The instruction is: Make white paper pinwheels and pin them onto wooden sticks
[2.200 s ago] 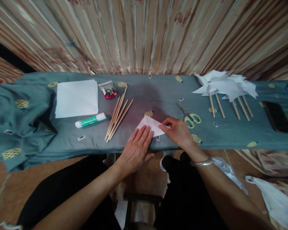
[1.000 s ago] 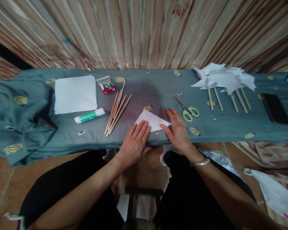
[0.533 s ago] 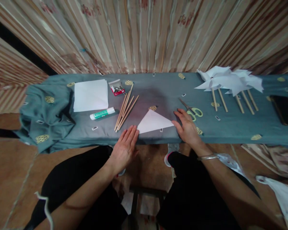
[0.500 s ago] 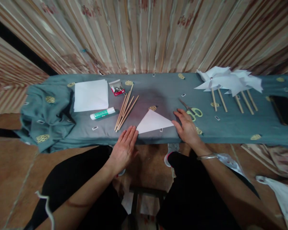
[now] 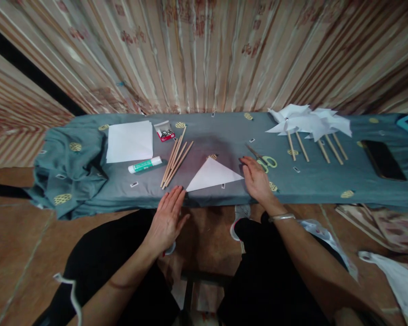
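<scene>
A white sheet of paper folded into a triangle (image 5: 213, 175) lies flat near the table's front edge, its peak pointing away from me. By its left corner is my left hand (image 5: 166, 219), fingers stretched out and thumb apart, fingertips on the cloth edge. At the right corner rests my right hand (image 5: 256, 179), fingers extended, with its thumb side close to the paper; I cannot tell whether it touches. Green-handled scissors (image 5: 265, 161) lie just beyond the right hand. Several wooden sticks (image 5: 176, 160) lie loosely together left of the triangle.
A paper stack (image 5: 129, 141), a glue stick (image 5: 144, 165) and a red box of metal pins (image 5: 165, 132) are on the left of the cloth-covered table (image 5: 190, 197). Several paper pinwheels on sticks (image 5: 309, 122) and a phone (image 5: 384, 159) lie to the right. A curtain (image 5: 204, 59) hangs behind.
My left hand has drawn slightly left and toward me, off the triangle's left corner. The view has shifted a little, bringing a blue-edged object into sight at far right. The triangle remains folded.
</scene>
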Action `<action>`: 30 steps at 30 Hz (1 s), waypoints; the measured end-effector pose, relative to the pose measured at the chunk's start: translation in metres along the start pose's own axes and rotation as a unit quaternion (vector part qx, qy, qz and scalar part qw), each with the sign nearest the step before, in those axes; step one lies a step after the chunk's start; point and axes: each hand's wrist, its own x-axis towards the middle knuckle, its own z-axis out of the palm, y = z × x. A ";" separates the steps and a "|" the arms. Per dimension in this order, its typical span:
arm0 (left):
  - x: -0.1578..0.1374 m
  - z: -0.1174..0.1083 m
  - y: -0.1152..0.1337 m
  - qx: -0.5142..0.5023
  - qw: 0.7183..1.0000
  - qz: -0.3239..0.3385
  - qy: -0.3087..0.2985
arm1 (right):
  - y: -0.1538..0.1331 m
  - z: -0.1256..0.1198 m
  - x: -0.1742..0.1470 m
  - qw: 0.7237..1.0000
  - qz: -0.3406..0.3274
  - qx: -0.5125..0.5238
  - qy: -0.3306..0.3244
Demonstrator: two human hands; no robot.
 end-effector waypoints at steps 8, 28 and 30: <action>0.042 0.017 0.003 -0.122 0.988 -0.058 0.070 | -0.039 0.005 0.026 0.988 -0.020 0.041 -0.146; 0.139 0.014 0.020 -0.162 0.986 0.019 0.023 | -0.034 -0.006 0.000 0.993 -0.095 0.055 -0.033; 0.144 0.022 0.018 -0.157 0.988 0.004 -0.008 | -0.033 -0.004 -0.003 0.994 -0.103 0.030 -0.038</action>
